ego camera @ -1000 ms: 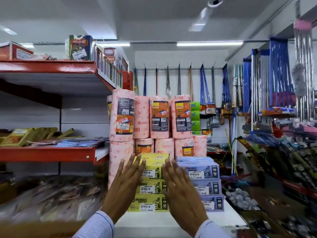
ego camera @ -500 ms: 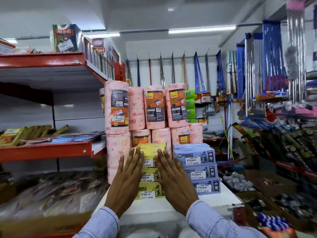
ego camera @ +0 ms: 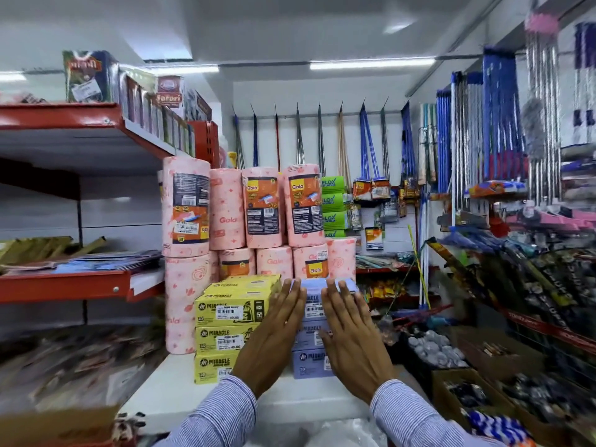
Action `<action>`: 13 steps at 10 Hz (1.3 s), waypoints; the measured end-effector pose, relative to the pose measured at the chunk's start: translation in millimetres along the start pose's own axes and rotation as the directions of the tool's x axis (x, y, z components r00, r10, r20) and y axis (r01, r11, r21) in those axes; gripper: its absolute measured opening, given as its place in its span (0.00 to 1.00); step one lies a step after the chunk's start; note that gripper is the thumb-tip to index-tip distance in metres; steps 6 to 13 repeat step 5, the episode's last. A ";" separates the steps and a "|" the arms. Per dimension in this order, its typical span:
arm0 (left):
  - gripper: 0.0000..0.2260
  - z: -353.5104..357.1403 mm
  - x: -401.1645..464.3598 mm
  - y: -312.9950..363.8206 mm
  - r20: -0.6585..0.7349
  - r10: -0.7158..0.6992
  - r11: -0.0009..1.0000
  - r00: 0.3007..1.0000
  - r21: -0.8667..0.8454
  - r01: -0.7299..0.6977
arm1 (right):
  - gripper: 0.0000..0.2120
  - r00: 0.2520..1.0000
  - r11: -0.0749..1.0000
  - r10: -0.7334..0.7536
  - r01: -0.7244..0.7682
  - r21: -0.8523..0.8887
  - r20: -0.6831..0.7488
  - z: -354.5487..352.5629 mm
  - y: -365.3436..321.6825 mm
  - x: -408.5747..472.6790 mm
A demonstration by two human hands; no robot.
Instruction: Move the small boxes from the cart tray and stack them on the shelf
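Note:
Two stacks of small Miracle boxes stand side by side on a white shelf surface (ego camera: 180,395). The yellow stack (ego camera: 225,330) is on the left and the lilac-blue stack (ego camera: 312,330) on the right, each about three boxes high. My left hand (ego camera: 274,337) lies flat with fingers stretched against the left part of the blue stack's front. My right hand (ego camera: 353,337) lies flat against its right part, fingertips at the top box (ego camera: 314,283). Neither hand grips a box. The cart tray is not visible.
Pink Gala paper rolls (ego camera: 245,214) stand stacked right behind the boxes. Red shelves (ego camera: 64,285) with flat packets run along the left. Mops and brooms (ego camera: 503,124) hang at the right, above bins of goods (ego camera: 432,350).
Both hands have shifted right, from the front of the yellow stack to the front of the blue stack. The view has also turned slightly.

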State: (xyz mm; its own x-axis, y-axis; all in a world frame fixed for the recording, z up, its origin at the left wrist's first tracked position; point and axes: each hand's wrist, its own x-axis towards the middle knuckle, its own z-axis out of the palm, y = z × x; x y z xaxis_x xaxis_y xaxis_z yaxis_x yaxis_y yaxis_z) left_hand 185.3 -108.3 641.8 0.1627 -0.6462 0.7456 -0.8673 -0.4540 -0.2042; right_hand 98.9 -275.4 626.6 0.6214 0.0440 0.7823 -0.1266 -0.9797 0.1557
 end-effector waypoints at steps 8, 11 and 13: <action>0.27 -8.2 1.0 13.6 0.011 -0.057 0.998 0.998 0.036 0.057 | 0.33 0.999 0.997 0.025 -0.021 0.077 -0.041 -15.4 2.6 0.8; 0.27 -8.2 1.0 13.6 0.011 -0.057 0.998 0.998 0.036 0.057 | 0.33 0.999 0.997 0.025 -0.021 0.077 -0.041 -15.4 2.6 0.8; 0.27 -8.2 1.0 13.6 0.011 -0.057 0.998 0.998 0.036 0.057 | 0.33 0.999 0.997 0.025 -0.021 0.077 -0.041 -15.4 2.6 0.8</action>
